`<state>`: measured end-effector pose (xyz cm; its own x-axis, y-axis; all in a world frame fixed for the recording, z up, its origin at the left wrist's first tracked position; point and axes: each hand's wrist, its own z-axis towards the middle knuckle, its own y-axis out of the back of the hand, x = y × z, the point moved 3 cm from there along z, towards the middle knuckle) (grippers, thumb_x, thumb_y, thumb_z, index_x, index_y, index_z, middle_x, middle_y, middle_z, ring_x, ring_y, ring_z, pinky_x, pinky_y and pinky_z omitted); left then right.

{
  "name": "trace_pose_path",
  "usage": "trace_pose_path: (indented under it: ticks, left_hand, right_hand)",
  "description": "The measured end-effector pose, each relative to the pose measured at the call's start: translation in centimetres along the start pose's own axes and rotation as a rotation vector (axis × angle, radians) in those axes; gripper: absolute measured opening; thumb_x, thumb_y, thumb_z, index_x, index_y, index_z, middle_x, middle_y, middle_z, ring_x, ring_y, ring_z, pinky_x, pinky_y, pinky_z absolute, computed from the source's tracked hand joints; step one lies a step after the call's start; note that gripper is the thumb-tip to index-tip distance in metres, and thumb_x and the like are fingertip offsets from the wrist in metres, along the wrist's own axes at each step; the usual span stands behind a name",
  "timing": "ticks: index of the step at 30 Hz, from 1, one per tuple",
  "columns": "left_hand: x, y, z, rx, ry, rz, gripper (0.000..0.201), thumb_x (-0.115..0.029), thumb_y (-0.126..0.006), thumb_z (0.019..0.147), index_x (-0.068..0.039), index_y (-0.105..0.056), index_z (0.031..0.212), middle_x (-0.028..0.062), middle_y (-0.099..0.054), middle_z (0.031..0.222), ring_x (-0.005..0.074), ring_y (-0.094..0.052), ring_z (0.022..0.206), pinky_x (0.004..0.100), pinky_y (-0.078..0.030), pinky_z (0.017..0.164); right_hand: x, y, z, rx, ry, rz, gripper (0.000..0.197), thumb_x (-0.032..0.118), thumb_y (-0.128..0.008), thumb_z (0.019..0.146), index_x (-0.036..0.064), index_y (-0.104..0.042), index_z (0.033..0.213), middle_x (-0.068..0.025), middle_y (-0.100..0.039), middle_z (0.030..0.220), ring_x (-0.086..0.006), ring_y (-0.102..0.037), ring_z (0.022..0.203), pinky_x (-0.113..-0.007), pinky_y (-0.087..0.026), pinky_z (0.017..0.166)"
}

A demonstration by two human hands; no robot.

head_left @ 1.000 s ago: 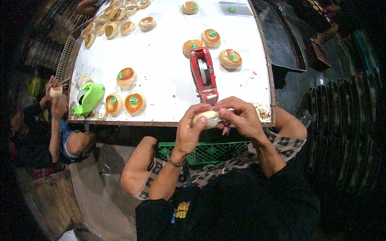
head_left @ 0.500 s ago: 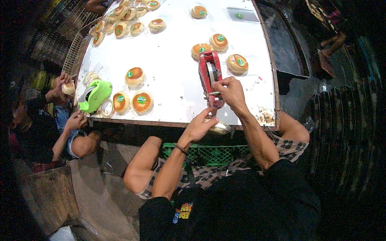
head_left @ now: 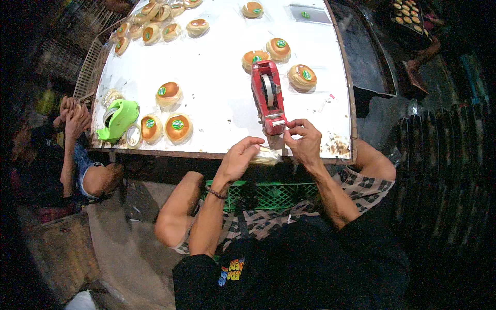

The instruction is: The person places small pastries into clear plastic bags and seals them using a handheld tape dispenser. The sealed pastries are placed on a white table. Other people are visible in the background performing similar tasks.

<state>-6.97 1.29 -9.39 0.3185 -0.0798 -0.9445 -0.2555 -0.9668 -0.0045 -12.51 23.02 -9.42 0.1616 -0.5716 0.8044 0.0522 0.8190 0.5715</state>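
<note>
At the table's near edge, my left hand [head_left: 239,159] grips a bun in clear plastic wrap [head_left: 266,156], tilted on its side and partly covered by the fingers. My right hand [head_left: 306,144] is closed in a pinch just right of the near end of a red tape dispenser [head_left: 275,111]. Whatever lies between those fingertips is too small to make out. The dispenser stands on the white table [head_left: 217,98] with a pale tape roll inside. Beyond it sit wrapped buns with green stickers, among them one to its right [head_left: 302,77] and one behind [head_left: 278,49].
On the left stand a green tape dispenser [head_left: 121,119], a loose tape roll [head_left: 133,136] and several wrapped buns [head_left: 179,128]. More buns [head_left: 151,35] crowd the far left. A co-worker's hands [head_left: 75,116] hold something at the left. A green crate [head_left: 258,196] is under the table.
My right hand has come down from the dispenser's middle to beside its near end. My left hand and the bun shifted slightly left. The co-worker's hands have come together.
</note>
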Motion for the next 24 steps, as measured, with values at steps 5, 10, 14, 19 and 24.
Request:
trace_pose_path:
  ticks: [5, 10, 14, 19, 24]
  left_hand:
    - [-3.1, 0.9, -1.6, -0.177, -0.113, -0.135, 0.03, -0.023, -0.05, 0.106, 0.0, -0.063, 0.122, 0.0014, -0.065, 0.096, 0.0061, -0.057, 0.086, 0.0228, -0.048, 0.078]
    - [-6.5, -0.5, -2.1, -0.22, -0.175, -0.197, 0.033, -0.026, -0.048, 0.107, 0.0, -0.062, 0.12, 0.0067, -0.067, 0.103, 0.01, -0.061, 0.093, 0.0248, -0.05, 0.084]
    - [-8.2, -1.2, -2.7, -0.293, -0.311, 0.014, 0.033, -0.027, -0.048, 0.106, 0.0, -0.064, 0.116, 0.0082, -0.068, 0.097, 0.0094, -0.061, 0.092, 0.0249, -0.049, 0.08]
    - [-8.3, -0.5, -2.9, -0.327, -0.225, 0.027, 0.032, -0.026, -0.05, 0.105, 0.0, -0.065, 0.116, 0.0056, -0.067, 0.091, 0.0082, -0.058, 0.081, 0.0248, -0.048, 0.073]
    - [-8.2, -0.3, -3.0, -0.272, -0.161, -0.057, 0.033, -0.023, -0.048, 0.104, 0.0, -0.061, 0.123, 0.0085, -0.066, 0.105, 0.0129, -0.06, 0.096, 0.0284, -0.049, 0.089]
  right_hand:
    - [3.9, 4.1, -0.7, 0.197, 0.018, 0.139, 0.014, 0.019, -0.078, 0.082, 0.0053, -0.08, 0.085, -0.0131, -0.072, 0.113, -0.0262, -0.069, 0.106, -0.037, -0.054, 0.092]
    - [10.0, 6.5, -1.6, 0.464, 0.096, 0.79, 0.058, 0.045, -0.05, 0.095, -0.0051, -0.078, 0.101, -0.0205, -0.052, 0.144, -0.0344, -0.041, 0.14, -0.051, -0.026, 0.118]
    - [10.3, 3.8, -0.3, 0.511, -0.004, 0.807, 0.074, 0.056, -0.037, 0.097, -0.0063, -0.076, 0.107, -0.0237, -0.042, 0.153, -0.0356, -0.033, 0.147, -0.052, -0.021, 0.12]
    - [9.5, 2.5, -0.7, 0.501, -0.047, 0.847, 0.065, 0.041, -0.063, 0.093, -0.0048, -0.059, 0.14, -0.0206, -0.037, 0.158, -0.0324, -0.035, 0.147, -0.048, -0.025, 0.121]
    - [10.0, 4.3, -0.5, 0.209, 0.227, 0.649, 0.054, 0.015, -0.08, 0.079, 0.0044, -0.067, 0.13, -0.0162, -0.051, 0.144, -0.0314, -0.05, 0.135, -0.044, -0.041, 0.112]
